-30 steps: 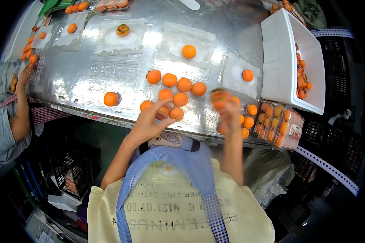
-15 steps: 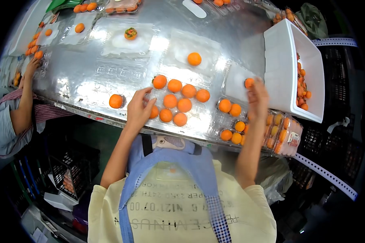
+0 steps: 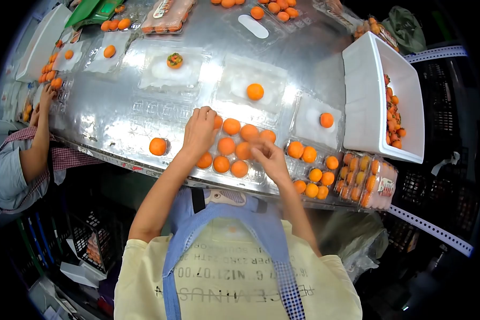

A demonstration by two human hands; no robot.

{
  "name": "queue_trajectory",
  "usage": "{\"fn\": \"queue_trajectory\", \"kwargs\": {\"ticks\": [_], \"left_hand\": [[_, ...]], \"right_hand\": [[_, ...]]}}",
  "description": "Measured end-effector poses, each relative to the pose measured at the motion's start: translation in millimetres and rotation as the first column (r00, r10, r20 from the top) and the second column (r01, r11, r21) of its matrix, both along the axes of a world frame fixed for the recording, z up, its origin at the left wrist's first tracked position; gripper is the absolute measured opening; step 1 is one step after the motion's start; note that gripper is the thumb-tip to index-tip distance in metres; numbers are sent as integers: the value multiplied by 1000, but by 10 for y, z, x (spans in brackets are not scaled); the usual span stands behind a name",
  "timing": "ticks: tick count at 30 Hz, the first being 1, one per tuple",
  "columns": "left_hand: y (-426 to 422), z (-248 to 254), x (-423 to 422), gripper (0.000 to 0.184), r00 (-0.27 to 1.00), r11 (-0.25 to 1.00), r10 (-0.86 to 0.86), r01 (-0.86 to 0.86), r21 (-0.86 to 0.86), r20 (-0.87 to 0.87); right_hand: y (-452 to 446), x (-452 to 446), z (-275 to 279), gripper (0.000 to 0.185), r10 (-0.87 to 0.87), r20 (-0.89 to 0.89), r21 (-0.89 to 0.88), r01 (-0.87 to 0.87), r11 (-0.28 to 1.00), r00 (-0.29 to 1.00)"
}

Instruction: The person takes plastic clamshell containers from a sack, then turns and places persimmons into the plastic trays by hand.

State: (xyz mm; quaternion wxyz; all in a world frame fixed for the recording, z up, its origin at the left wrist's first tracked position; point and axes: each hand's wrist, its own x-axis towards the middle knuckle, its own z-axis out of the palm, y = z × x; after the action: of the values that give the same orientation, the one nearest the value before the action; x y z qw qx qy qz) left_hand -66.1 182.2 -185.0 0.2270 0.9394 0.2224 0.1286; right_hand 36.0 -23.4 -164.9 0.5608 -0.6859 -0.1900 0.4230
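Note:
My left hand [image 3: 200,133] is over the upper left of a group of orange persimmons in a clear plastic tray. Its fingers curl round a persimmon [image 3: 217,122], which partly shows beside them. My right hand [image 3: 271,160] reaches in from the right, slightly blurred, thumb apart from the fingers, at a persimmon [image 3: 244,151] in the same group. Other persimmons sit in the cups around, such as one persimmon [image 3: 231,126] at the top and one persimmon [image 3: 239,169] at the front. A single persimmon [image 3: 158,146] lies left of my left hand.
A white foam box [image 3: 362,96] holding persimmons stands at the right. Filled clear packs [image 3: 357,178] lie at the right front edge. Lined trays with single persimmons [image 3: 255,92] sit further back. A co-worker's hand [image 3: 47,96] handles fruit at the far left.
My right hand has moved left from beside the persimmon in the right lined tray to the group. My left hand has shifted up and right onto the upper-left persimmon. The view has shifted slightly.

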Motion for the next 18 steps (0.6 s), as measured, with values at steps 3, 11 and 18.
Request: {"fn": "queue_trajectory", "kwargs": {"ticks": [3, 11, 18], "left_hand": [[40, -73, -6, 38, 996, 995, -70, 66, 80, 46], [41, 198, -91, 42, 976, 969, 70, -18, -248, 204], [-174, 692, -268, 41, 916, -232, 395, 176, -957, 72]], "right_hand": [[-17, -31, -40, 25, 0, -15, -10, 0, 1000, 1000], [71, -124, -20, 28, 44, 58, 5, -44, 999, 997], [275, -197, 405, 47, -44, 216, 228, -6, 974, 975]]}}
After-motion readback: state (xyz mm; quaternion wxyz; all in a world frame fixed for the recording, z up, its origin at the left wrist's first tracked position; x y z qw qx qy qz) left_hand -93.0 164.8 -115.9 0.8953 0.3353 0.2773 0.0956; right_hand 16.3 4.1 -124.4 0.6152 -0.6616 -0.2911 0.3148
